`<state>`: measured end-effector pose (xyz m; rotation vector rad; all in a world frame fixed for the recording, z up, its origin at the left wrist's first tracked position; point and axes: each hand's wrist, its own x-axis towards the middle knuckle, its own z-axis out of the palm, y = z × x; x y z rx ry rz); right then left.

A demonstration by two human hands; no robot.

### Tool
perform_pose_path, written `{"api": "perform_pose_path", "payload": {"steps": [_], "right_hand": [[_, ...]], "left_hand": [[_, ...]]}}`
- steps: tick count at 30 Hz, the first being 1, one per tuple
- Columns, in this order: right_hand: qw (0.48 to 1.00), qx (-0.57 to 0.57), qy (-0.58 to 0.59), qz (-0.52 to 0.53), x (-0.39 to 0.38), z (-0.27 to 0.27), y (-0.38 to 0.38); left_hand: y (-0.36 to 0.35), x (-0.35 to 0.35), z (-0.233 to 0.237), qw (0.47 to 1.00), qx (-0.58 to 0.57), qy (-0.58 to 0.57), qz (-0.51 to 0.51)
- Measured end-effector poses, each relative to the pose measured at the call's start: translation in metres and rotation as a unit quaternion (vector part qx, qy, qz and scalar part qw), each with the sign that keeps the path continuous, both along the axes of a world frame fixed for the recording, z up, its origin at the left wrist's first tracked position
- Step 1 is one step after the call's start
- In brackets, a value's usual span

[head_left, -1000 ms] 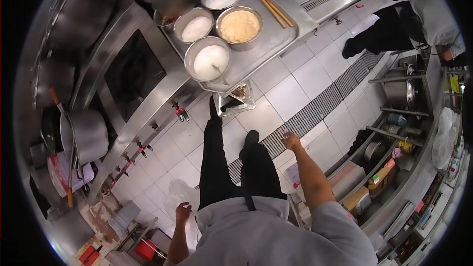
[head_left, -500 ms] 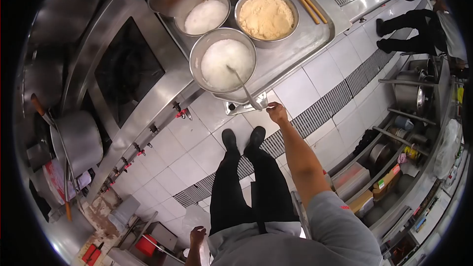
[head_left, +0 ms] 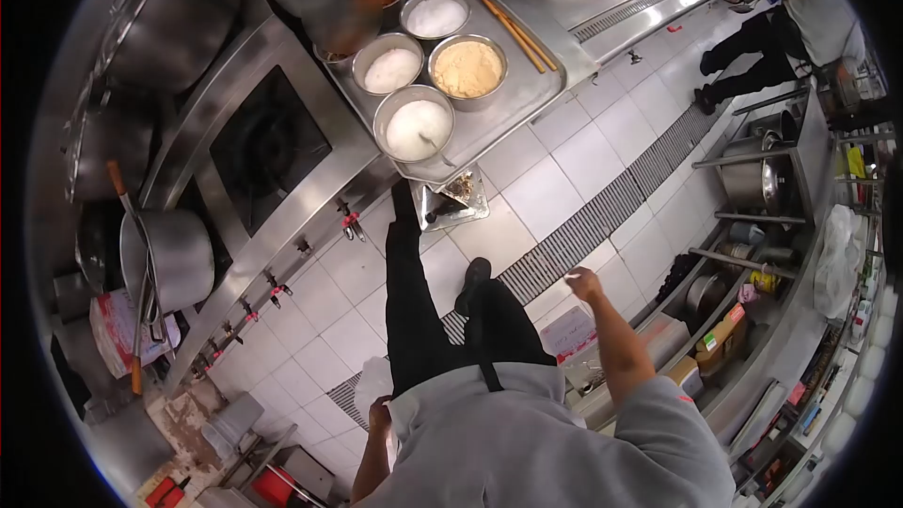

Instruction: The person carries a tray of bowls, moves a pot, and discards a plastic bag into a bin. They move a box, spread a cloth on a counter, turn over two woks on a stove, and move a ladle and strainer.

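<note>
My right hand [head_left: 585, 284] hangs over the floor to the right of my legs, fingers curled together. Whether anything small is between the fingertips, I cannot make out. Low at my left side, my left hand [head_left: 379, 414] is closed at a pale translucent plastic bag [head_left: 375, 380], partly hidden by my body. Ahead, a steel bowl of white granules [head_left: 412, 122] sits at the near corner of a metal tray [head_left: 513, 103], a spoon [head_left: 431, 145] resting in it. Beside it stand a bowl of pale yellow powder [head_left: 467, 70] and two more white-filled bowls.
A stove burner [head_left: 268, 146] lies left of the tray, with red-handled valves [head_left: 351, 224] along its front. Orange-brown sticks [head_left: 513, 26] rest on the tray. A floor drain grate [head_left: 602, 212] crosses the tiles. Shelves with pots [head_left: 752, 179] line the right; another person [head_left: 762, 47] stands beyond.
My right hand has drawn back from beside the spoon handle, down and to the right. I have moved away from the tray, and one leg now reaches toward it. The bag has moved with my left hand.
</note>
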<state>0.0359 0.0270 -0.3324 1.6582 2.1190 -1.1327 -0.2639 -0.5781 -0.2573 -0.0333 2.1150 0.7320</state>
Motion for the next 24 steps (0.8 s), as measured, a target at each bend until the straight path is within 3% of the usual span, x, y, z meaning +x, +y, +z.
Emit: {"api": "perform_pose_path", "payload": {"steps": [1, 2, 3, 5, 7, 9, 10, 13, 15, 18, 21, 24], "right_hand": [[0.996, -0.031, -0.006, -0.079, 0.028, -0.001, 0.003], [0.997, 0.074, -0.002, -0.02, 0.062, -0.01, 0.004], [0.993, 0.002, -0.02, -0.118, 0.079, 0.002, 0.006], [0.997, 0.04, 0.023, -0.069, 0.127, -0.022, 0.001], [0.978, -0.036, -0.028, -0.203, 0.142, -0.02, -0.005], [0.972, -0.064, -0.028, -0.224, 0.134, -0.009, -0.007], [0.981, -0.065, -0.028, -0.18, 0.125, -0.001, -0.002], [0.992, -0.054, -0.002, -0.111, 0.102, 0.005, 0.004], [0.964, -0.092, 0.085, -0.236, 0.048, 0.038, 0.005], [0.943, -0.116, 0.168, -0.264, 0.005, 0.074, -0.006], [0.942, -0.126, 0.208, -0.232, 0.0, 0.063, -0.026], [0.966, -0.114, 0.135, -0.189, 0.026, 0.059, -0.063]], "left_hand": [[0.026, -0.004, 0.005, 0.992, 0.012, -0.055, 0.113], [0.044, -0.005, 0.011, 0.968, 0.024, -0.109, 0.224], [0.048, -0.007, 0.013, 0.968, 0.025, -0.108, 0.223], [0.051, -0.017, 0.007, 0.993, 0.057, -0.067, 0.081], [0.072, -0.024, 0.048, 0.984, 0.024, -0.114, 0.137], [0.079, -0.029, 0.068, 0.998, -0.02, 0.004, -0.061], [0.061, -0.029, 0.048, 0.995, -0.059, 0.031, -0.071], [0.063, -0.014, 0.067, 0.996, -0.07, 0.031, -0.038], [0.068, -0.015, 0.079, 0.994, -0.103, 0.002, -0.033], [0.078, -0.021, 0.086, 0.99, -0.123, -0.007, -0.064], [0.084, -0.032, 0.076, 0.988, -0.107, -0.022, -0.11], [0.096, -0.056, 0.061, 0.981, -0.087, 0.012, -0.174]]}}
